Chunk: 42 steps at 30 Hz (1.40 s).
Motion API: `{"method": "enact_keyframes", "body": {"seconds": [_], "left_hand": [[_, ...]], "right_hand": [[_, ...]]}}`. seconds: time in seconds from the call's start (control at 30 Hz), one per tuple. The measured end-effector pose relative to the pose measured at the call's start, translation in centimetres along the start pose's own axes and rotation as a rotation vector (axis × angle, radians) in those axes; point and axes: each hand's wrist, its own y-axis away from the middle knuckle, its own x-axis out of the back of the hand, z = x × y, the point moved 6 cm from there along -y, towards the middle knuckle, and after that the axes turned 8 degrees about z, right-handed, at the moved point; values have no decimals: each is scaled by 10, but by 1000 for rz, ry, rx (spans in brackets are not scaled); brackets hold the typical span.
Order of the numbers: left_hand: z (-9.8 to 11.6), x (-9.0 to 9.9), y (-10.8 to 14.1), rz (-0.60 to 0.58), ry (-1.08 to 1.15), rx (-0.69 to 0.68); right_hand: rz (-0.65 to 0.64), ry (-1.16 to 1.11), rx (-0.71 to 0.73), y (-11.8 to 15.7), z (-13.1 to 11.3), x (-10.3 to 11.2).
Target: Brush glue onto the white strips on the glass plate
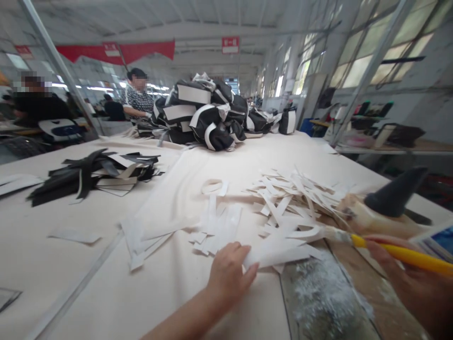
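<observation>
Because the black strips [88,174] lie well apart at the left, they look safe from drips. Loose pale strips [221,219] fan out nearer the middle, just beside the left hand [230,269], where a careless knuckle could scatter them. That hand's fingers are loosely parted, tips resting on the left end of a white strip [279,253]; too light a press could let it skew under a stroke. Behind it, a tangled heap of narrow strips [283,198] could catch smears and stick together. Farther right, the smeared board [325,302] could soil any strip slipping onto it. The yellow-handled brush [399,253] sits firmly in the right hand [414,288], fingers wrapped round; overreaching could drag several strips along
</observation>
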Motion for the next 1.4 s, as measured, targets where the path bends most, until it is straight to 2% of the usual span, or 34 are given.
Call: {"method": "enact_keyframes", "body": {"seconds": [0.07, 0.17, 0.27, 0.37, 0.5, 0.57, 0.67, 0.77, 0.9, 0.97, 1.03, 1.2, 1.4], "left_hand": [[-22, 11, -15, 75, -132, 38], [-52, 19, -30, 122, -224, 95], [-71, 18, -35, 143, -297, 140], [-77, 13, -33, 166, -340, 160], [-77, 8, -30, 202, -386, 135], [-76, 8, -29, 210, -367, 120], [-70, 7, -27, 203, -308, 86], [-59, 5, -23, 182, -264, 34], [-37, 7, -16, 255, -90, -86], [-23, 13, -11, 325, 28, -165], [-8, 16, -4, 332, 122, -246], [28, 3, 16, 103, 349, -452], [47, -21, 30, -208, 439, -394]], "right_hand": [[-21, -19, 34, -2, -14, -13], [-88, -114, 116, -5, -28, -39], [-257, -107, 112, -8, -29, -77], [-410, 132, 217, -8, -38, -119], [-440, 475, 382, -6, -54, -163], [-430, 540, 380, -5, -55, -177], [-428, 547, 345, -5, -50, -186], [-424, 524, 325, -8, -45, -179], [-423, 398, 313, -5, -50, -143], [-501, 225, 300, 5, -53, -121], [-598, 81, 260, 18, -54, -99], [-792, -21, 119, 50, -41, -60], [-873, -75, -87, 70, -22, -37]]}}
